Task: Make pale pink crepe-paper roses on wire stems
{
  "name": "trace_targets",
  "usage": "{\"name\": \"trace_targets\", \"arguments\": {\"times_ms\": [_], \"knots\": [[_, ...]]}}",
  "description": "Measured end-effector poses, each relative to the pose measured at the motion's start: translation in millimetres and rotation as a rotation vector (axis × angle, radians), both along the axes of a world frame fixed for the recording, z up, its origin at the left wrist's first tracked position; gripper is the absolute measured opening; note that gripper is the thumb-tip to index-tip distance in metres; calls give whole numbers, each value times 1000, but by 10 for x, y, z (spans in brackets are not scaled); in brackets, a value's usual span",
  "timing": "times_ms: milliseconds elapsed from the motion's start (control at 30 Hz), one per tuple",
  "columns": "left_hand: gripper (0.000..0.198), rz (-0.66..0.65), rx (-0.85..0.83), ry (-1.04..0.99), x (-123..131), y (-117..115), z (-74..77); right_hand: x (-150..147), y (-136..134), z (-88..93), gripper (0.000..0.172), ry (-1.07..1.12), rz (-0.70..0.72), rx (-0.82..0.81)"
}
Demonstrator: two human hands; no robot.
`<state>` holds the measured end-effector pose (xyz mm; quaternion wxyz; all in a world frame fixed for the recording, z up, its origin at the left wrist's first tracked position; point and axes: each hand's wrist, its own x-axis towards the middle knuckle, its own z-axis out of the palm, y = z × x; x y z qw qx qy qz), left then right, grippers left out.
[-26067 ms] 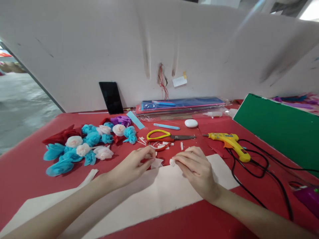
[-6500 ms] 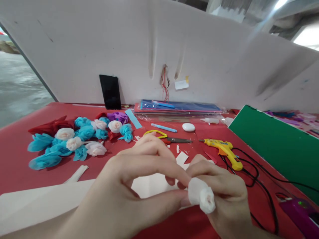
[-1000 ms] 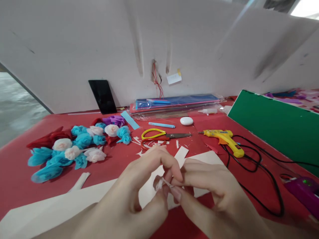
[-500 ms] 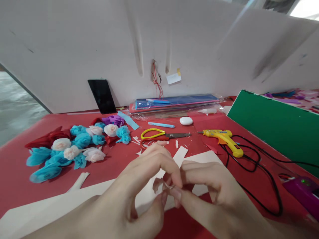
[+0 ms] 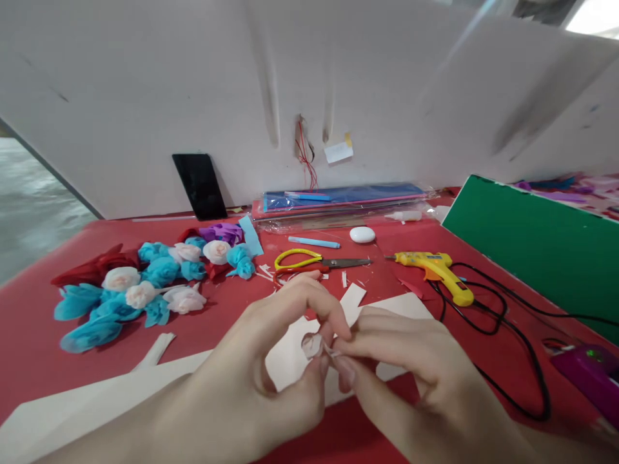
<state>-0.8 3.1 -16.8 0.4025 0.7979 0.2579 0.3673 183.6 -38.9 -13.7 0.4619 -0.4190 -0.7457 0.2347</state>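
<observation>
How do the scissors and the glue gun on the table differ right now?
The scissors have yellow and red loop handles, blades pointing right; the glue gun is yellow with an orange trigger, nozzle pointing left. The glue gun trails a black cord; the scissors have none. Both lie untouched on the red table; the left hand and right hand pinch a white paper scrap.

We see a white panel wall (image 5: pixel 387 96) rising beyond our left hand (image 5: pixel 271 380), behind the red surface (image 5: pixel 29 335); grey floor (image 5: pixel 33 193) far left.
</observation>
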Motion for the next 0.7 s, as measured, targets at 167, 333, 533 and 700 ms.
{"name": "trace_targets", "arguments": {"times_ms": [167,333,533,700], "knots": [[23,29,-51,-9,20,-27,2,4,-17,-65,29,-149,-39,203],[25,65,-32,27,8,-38,11,5,-13,-100,36,-307,-122,355],[35,19,53,26,-45,-24,-44,-50,-17,-100,42,-377,-158,423],[34,0,108,61,-80,-38,-42,-28,-27,-82,40,-369,-151,369]]}}
